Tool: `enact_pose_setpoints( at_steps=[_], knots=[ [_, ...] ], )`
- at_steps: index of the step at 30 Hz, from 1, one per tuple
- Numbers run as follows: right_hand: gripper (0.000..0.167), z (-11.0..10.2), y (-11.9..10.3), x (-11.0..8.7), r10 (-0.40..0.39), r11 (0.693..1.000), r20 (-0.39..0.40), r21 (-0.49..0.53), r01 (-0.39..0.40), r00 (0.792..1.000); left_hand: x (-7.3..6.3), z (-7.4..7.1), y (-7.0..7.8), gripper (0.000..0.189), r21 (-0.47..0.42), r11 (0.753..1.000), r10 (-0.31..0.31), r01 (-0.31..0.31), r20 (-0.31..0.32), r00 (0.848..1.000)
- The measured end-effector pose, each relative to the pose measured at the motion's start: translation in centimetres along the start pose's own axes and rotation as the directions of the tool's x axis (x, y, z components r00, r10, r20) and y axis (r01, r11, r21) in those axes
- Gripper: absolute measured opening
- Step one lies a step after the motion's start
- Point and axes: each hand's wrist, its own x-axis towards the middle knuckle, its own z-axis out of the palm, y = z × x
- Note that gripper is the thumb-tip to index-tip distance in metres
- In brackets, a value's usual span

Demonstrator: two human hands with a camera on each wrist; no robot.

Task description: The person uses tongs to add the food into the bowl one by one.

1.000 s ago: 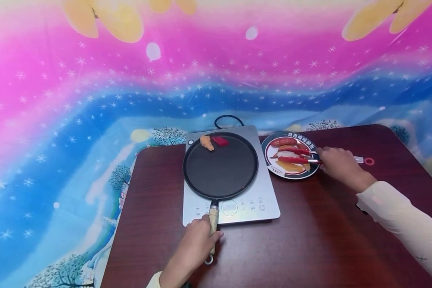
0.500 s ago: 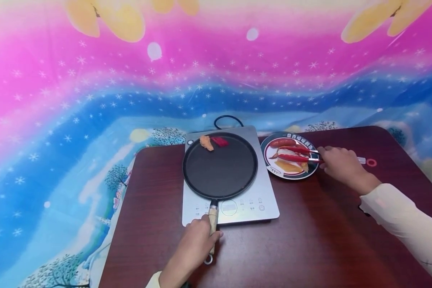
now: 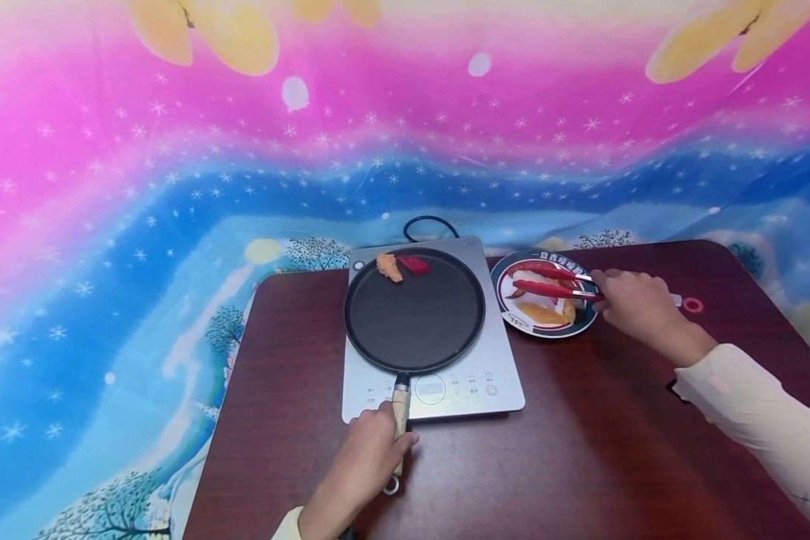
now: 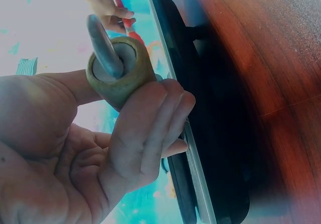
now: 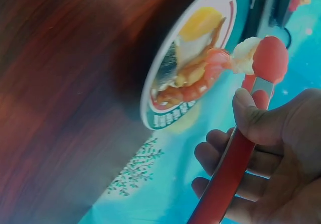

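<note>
My left hand (image 3: 373,444) grips the wooden handle (image 3: 401,420) of a flat black frying pan (image 3: 412,322), which sits on a silver induction cooktop (image 3: 506,375). Toward the pan's far rim lie an orange-tan food piece (image 3: 389,268) and a dark red piece (image 3: 415,264). Over at the right, my right hand (image 3: 637,304) holds tongs (image 5: 235,158) with red tips. Between those tips is a whitish food piece (image 5: 244,54), raised over the plate (image 3: 513,327). On the plate are a yellow piece (image 5: 200,24), a reddish shrimp-like piece (image 5: 193,88) and other food, partly covered by the tongs in the head view.
The dark red wooden table (image 3: 283,360) extends around the cooktop and plate. A black cord (image 3: 430,217) loops behind the cooktop. Behind the table hangs a pink and blue snowflake-patterned cloth (image 3: 378,112).
The tongs have shifted slightly toward the far side of the plate and up, with the whitish piece between their tips. More of the yellow piece shows. The left hand stays on the handle.
</note>
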Motion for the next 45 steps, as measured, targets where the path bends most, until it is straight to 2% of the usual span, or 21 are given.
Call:
enact_pose_setpoints(
  at_steps=[5,10,20,25,28,32,36,40,45],
  knots=[
    [0.06,-1.0,-1.2,0.3,-0.009,1.0,-0.003,0.005,0.009,1.0,-0.1,0.0,0.0,0.032,-0.002,1.0,-0.005,0.005,-0.001,1.0],
    [0.054,-2.1,-2.8,0.9,-0.054,0.999,-0.032,-0.007,0.054,0.998,-0.1,0.0,0.0,0.032,-0.006,1.0,-0.019,0.019,0.005,1.0],
    [0.056,-4.1,-7.2,3.0,-0.111,0.993,-0.098,-0.054,0.106,0.989,0.0,0.0,0.0,0.034,0.008,1.0,-0.018,0.018,0.006,1.0],
    [0.044,-4.4,-8.9,3.9,-0.162,0.985,-0.15,-0.08,0.152,0.975,0.1,0.1,0.0,0.034,0.002,1.0,-0.006,0.006,0.009,1.0],
    [0.034,-4.6,-9.9,4.6,-0.162,0.985,-0.156,-0.078,0.152,0.974,0.1,0.1,0.0,0.034,0.007,1.0,-0.005,0.005,0.008,1.0],
    [0.03,-5.1,-11.4,5.5,-0.109,0.993,-0.098,-0.05,0.104,0.989,0.3,0.0,0.0,0.034,0.017,1.0,-0.012,0.012,0.008,1.0],
    [0.028,-5.6,-12.9,6.5,-0.04,0.998,0.008,-0.039,0.04,0.999,0.3,0.0,0.0,0.035,0.021,1.0,-0.02,0.019,0.011,1.0],
    [0.029,-5.9,-14.1,7.4,0.01,0.999,0.11,-0.038,-0.005,0.994,0.3,0.0,0.0,0.035,0.022,1.0,-0.019,0.019,0.007,1.0],
    [0.035,-5.8,-14.9,8.2,0.029,0.999,0.175,-0.019,-0.026,0.984,0.2,0.0,-0.1,0.034,0.023,1.0,-0.004,0.004,-0.002,1.0]
  ],
)
